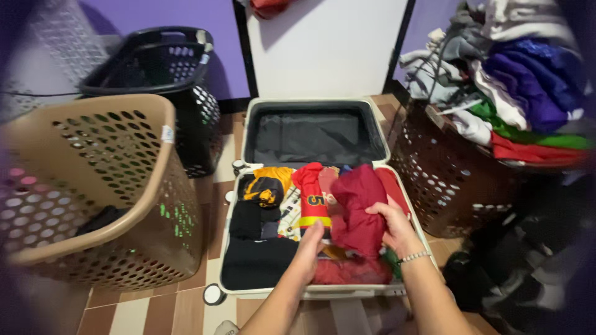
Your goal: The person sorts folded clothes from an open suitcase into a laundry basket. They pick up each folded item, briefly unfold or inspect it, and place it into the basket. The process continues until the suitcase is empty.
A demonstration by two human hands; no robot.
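Both hands grip a dark red garment [360, 208] in the open suitcase [248, 133], at five o'clock of the frame. The right hand [394, 226] clasps its right edge; the left hand [310, 248] pinches underneath. Pressing flat beside the red jersey [310, 195] would likely keep it tidy.

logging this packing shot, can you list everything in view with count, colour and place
suitcase: 1, pale shell, dark lining, open on the floor, centre
dark red garment: 1, in the suitcase, under both hands
folded clothes: several, black, yellow, red, in the suitcase's left part
tan basket: 1, left
black basket: 1, behind the tan one
brown basket: 1, right, heaped with clothes
bracelet: 1, pale, right wrist
left hand: 1, on the garment's lower edge
right hand: 1, gripping the garment
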